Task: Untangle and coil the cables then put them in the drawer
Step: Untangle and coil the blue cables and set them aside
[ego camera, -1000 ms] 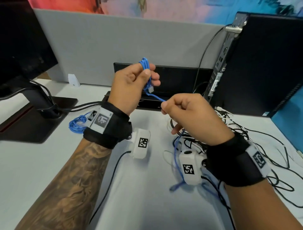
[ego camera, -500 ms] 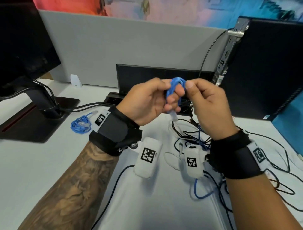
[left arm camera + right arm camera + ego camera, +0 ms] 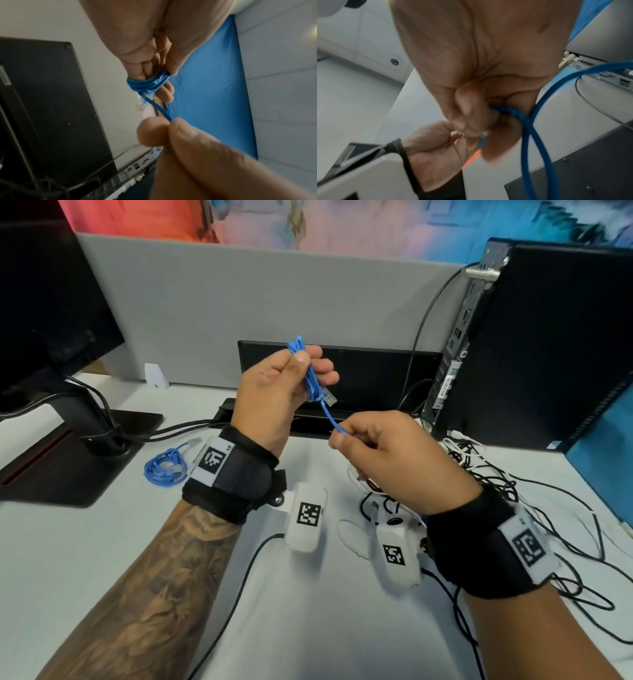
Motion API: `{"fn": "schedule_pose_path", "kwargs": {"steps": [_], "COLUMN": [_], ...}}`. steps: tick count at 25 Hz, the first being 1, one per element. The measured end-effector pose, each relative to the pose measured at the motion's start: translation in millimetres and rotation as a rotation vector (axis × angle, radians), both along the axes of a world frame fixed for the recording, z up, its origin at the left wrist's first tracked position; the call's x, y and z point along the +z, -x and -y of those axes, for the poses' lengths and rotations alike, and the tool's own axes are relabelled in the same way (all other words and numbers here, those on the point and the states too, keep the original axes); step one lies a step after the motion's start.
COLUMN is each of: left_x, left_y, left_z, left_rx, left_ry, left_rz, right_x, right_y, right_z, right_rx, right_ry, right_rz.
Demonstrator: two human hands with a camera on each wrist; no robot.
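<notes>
My left hand is raised above the desk and grips a small coil of blue cable, its clear plug hanging by the fingers. In the left wrist view the blue cable coil wraps around my fingers. A short taut stretch of the same cable runs down to my right hand, which pinches it between thumb and forefinger. In the right wrist view the blue cable passes through my right fist and loops on down. A second coiled blue cable lies on the desk at the left.
A tangle of black and white cables lies on the white desk at the right. A monitor stand is on the left, a black computer tower on the right, a grey partition behind. No drawer is in view.
Half a second ago both hands met at the coil's top; now my right hand has drawn down and right, pulling the cable taut from the coil. My left hand has risen slightly.
</notes>
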State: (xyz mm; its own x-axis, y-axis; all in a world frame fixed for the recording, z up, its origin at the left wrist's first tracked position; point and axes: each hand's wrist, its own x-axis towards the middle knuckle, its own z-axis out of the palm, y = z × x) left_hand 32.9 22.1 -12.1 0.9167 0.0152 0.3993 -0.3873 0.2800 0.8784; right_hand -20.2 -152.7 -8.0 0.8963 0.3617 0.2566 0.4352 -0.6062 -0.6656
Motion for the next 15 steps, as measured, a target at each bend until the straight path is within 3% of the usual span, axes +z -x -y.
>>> {"fn": "schedule_pose_path", "kwargs": {"steps": [2, 5, 10, 12, 15], "left_x": [2, 1, 12, 17, 19], "left_y": [4, 11, 28, 31, 26], "left_z": [6, 13, 17, 12, -3], "left_rx": [0.047, 0.106, -0.181, -0.274, -0.378], "left_ry": [-0.121, -0.504, -0.848, -0.864, -0.683], "left_rz": [0.053, 0.142, 0.102, 0.059, -0.060], "right_x": [7, 15, 23, 22, 17], "right_y": [5, 7, 6, 7, 5], "right_z": [7, 18, 36, 33, 26], "right_rx": [0.023, 0.031, 0.021, 0.039, 0.042], "right_ry": [-0.014, -0.060, -0.174, -0.198, -0.155], "right_rz": [-0.042, 0.041, 0.176, 0.207, 0.248]}}
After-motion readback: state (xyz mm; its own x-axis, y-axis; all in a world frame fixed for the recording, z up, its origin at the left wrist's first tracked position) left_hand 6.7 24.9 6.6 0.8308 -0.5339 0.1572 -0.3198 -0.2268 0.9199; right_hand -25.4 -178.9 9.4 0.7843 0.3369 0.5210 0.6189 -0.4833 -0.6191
